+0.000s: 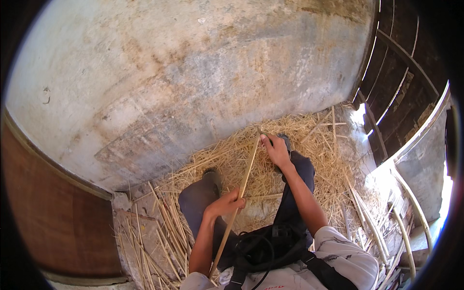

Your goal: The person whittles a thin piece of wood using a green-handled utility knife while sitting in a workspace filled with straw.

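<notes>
A long, pale bamboo strip [249, 169] slants from beside my waist up and away to the right. My left hand [225, 204] is closed around its middle, between my knees. At the far end of the strip is my right hand [276, 151], its fingers bent and closed over my right knee. A small dark, blade-like tool [260, 130] shows between those fingers, against the strip's tip. Most of that tool is hidden by the hand. Beneath both hands lies a heap of thin straw-coloured shavings [309, 140].
A stained plaster wall [203, 82] rises right in front. Several split bamboo strips [164, 232] lie on the floor at left, beside a brown panel [58, 203]. Longer poles [369, 222] lie at right, near a dark slatted wooden panel [401, 67]. A black bag [256, 246] rests at my waist.
</notes>
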Demonstrator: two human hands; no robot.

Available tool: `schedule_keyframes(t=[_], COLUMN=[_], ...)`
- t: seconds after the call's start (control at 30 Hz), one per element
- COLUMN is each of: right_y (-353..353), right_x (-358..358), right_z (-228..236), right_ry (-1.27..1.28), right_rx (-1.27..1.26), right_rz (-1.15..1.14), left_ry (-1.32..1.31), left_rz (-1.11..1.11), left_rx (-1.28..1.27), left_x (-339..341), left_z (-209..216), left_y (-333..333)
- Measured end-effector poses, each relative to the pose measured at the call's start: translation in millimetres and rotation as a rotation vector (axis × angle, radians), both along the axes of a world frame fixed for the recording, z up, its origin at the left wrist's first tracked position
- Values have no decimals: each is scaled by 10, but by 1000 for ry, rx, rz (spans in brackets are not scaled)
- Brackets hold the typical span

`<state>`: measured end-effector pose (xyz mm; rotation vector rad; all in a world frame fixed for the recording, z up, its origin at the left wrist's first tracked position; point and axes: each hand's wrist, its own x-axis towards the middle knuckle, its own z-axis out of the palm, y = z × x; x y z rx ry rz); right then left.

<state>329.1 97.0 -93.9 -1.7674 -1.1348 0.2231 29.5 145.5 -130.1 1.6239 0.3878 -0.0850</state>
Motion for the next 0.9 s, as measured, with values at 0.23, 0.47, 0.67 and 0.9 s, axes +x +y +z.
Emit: schedule_keyframes(t=[0.23, 0.47, 0.67, 0.9], right_y=[-96, -122, -125, -130], right_x=[-122, -491, -594, -567], right_z=[-7, -131, -146, -178], right_ry=[-10, -176, -264, -251], right_rx=[0, -110, -39, -69], right_rz=[166, 487, 666, 653], left_ry=[-41, -49, -45, -130], left_rz=[179, 361, 453, 453], left_rx=[-132, -223, -210, 210], left_x=[78, 131, 102, 212], left_z=[160, 61, 17, 160], left_y=[-62, 72, 136, 7])
